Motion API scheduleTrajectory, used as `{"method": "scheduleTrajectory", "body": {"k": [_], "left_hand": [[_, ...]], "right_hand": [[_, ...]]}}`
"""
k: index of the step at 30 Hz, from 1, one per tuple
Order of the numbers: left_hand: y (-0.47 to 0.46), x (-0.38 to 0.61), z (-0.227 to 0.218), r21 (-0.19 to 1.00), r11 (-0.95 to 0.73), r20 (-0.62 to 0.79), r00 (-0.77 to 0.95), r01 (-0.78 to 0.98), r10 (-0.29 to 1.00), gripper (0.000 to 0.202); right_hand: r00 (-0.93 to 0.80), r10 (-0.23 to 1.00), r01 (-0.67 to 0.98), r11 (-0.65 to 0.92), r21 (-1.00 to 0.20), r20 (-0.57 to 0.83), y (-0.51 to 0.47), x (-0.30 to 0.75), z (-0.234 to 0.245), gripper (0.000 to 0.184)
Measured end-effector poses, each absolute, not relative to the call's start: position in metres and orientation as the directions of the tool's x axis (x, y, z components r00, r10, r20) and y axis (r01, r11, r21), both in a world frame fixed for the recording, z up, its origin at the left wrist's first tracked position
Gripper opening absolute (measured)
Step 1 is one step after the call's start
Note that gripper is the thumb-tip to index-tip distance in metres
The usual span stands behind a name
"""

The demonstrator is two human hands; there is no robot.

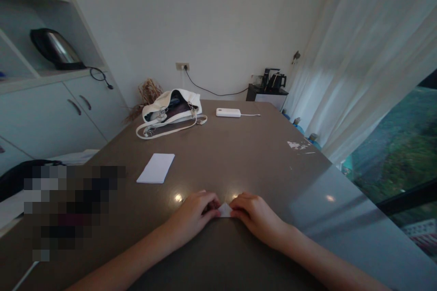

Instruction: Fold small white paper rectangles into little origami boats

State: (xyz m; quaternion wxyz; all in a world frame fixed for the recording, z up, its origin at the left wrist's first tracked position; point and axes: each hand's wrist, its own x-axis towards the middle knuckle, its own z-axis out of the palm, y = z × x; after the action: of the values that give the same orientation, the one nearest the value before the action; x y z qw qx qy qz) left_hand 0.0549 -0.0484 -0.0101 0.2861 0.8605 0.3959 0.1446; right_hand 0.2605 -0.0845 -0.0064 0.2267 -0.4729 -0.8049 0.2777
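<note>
Forearms (146,254) end in left hand (197,211) and right hand (254,213), grips pinched on folded paper (225,211), tip away, long base crosswise.

A white wall (218,22) is rising behind the bench (232,150), cabinets (48,111) are standing left, a curtain (362,41) is hanging by the window (403,150).

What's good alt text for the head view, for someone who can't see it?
The left hand and right hand hold a small folded paper between them at a brown table. Farther back are white paper, an open bag and a white device.
</note>
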Motion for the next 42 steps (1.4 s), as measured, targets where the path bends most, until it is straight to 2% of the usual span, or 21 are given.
{"method": "scheduleTrajectory", "body": {"k": [4,9,11,13,16,20,23,26,29,31,32,35,38,42], "left_hand": [[-0.046,0.056,-0.01,0.612,-0.477,0.006,0.599,0.631,0.801,0.009],[-0.046,0.057,-0.011,0.662,-0.4,-0.019,0.548,0.634,0.836,0.008],[-0.046,0.056,-0.011,0.66,-0.42,0.009,0.553,0.623,0.833,0.008],[-0.045,0.054,-0.011,0.63,-0.515,0.084,0.608,0.581,0.789,0.002],[-0.042,0.051,-0.011,0.534,-0.691,0.171,0.738,0.487,0.652,0.006],[-0.041,0.048,-0.01,0.367,-0.826,0.175,0.84,0.428,0.513,0.013],[-0.042,0.047,-0.013,0.194,-0.891,0.211,0.87,0.41,0.446,0.012],[-0.044,0.047,-0.018,0.005,-0.92,0.266,0.886,0.392,0.379,0.017],[-0.045,0.048,-0.02,-0.091,-0.923,0.329,0.886,0.373,0.326,0.019],[-0.046,0.049,-0.018,-0.053,-0.924,0.386,0.861,0.379,0.331,0.019],[-0.047,0.05,-0.016,0.003,-0.921,0.409,0.84,0.39,0.357,0.019],[-0.051,0.052,-0.009,0.272,-0.861,0.406,0.76,0.43,0.508,0.016],[-0.054,0.055,-0.004,0.531,-0.722,0.311,0.69,0.444,0.653,0.016],[-0.056,0.057,0.0,0.707,-0.559,0.195,0.641,0.433,0.743,0.019]], "right_hand": [[-0.342,0.937,0.628,0.28,-0.726,0.066,-0.084,0.258,-0.009,0.012],[-0.296,0.953,0.653,0.248,-0.716,0.06,-0.084,0.256,-0.009,0.01],[-0.293,0.953,0.641,0.254,-0.725,0.075,-0.084,0.257,-0.01,0.016],[-0.311,0.945,0.629,0.284,-0.723,0.101,-0.084,0.257,-0.01,0.019],[-0.364,0.921,0.629,0.352,-0.693,0.138,-0.085,0.258,-0.01,0.012],[-0.429,0.886,0.646,0.439,-0.624,0.179,-0.087,0.26,-0.01,0.012],[-0.477,0.858,0.667,0.493,-0.559,0.189,-0.088,0.26,-0.009,0.006],[-0.499,0.846,0.688,0.517,-0.509,0.186,-0.088,0.261,-0.009,0.009],[-0.506,0.838,0.695,0.535,-0.48,0.202,-0.088,0.261,-0.009,0.008],[-0.506,0.829,0.679,0.552,-0.484,0.237,-0.089,0.26,-0.007,0.006],[-0.501,0.826,0.664,0.559,-0.496,0.259,-0.089,0.259,-0.006,0.007],[-0.438,0.845,0.61,0.53,-0.589,0.307,-0.091,0.256,-0.001,0.013],[-0.319,0.915,0.567,0.392,-0.725,0.245,-0.092,0.253,0.002,0.013],[-0.226,0.969,0.507,0.205,-0.837,0.101,-0.091,0.252,0.0,0.015]]}}
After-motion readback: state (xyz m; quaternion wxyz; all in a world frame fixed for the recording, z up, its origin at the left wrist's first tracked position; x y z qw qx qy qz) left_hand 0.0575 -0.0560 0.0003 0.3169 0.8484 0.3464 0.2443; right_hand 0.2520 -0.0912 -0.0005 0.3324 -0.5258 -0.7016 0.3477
